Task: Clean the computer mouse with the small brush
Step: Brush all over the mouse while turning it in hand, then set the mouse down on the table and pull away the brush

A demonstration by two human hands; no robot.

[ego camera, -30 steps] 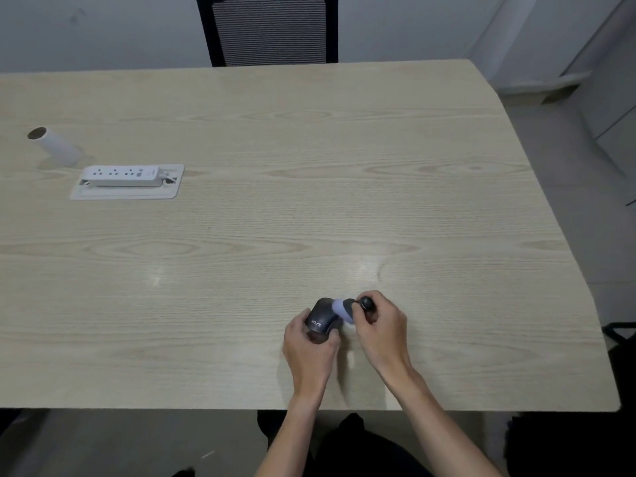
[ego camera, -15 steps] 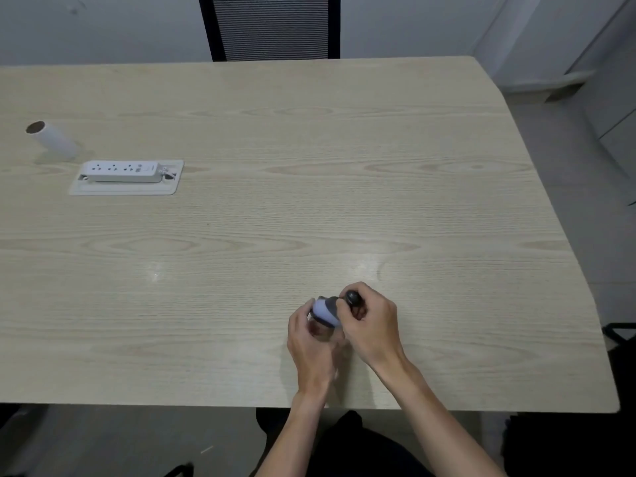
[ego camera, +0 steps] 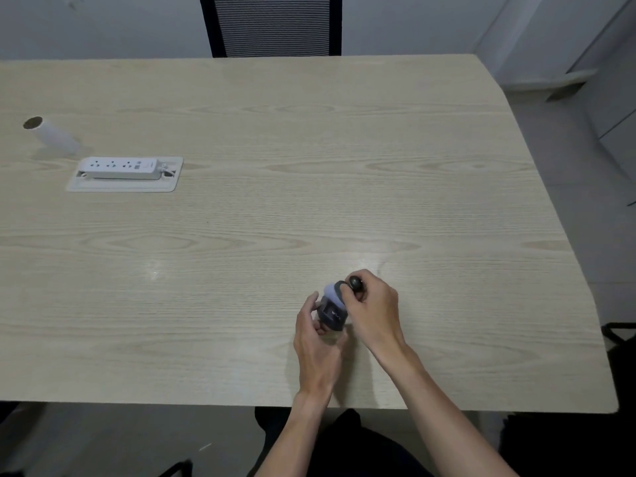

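A dark computer mouse [ego camera: 331, 316] is tipped up off the wooden table [ego camera: 275, 218] near its front edge, right of centre. My left hand [ego camera: 318, 339] grips it from below and from the left. My right hand [ego camera: 373, 309] is shut on a small brush [ego camera: 339, 292] with a dark handle and a pale bluish bristle head. The bristles rest on the top of the mouse. Most of the brush handle is hidden in my fingers.
A white power strip [ego camera: 120, 168] lies in a recessed tray [ego camera: 122, 187] at the left. A white tube [ego camera: 51, 132] lies further left. A black office chair [ego camera: 272, 25] stands behind the far edge. Grey floor lies off the table's right side.
The brush head has swept leftward over the mouse and back up to its top. My left hand has turned the mouse more upright.
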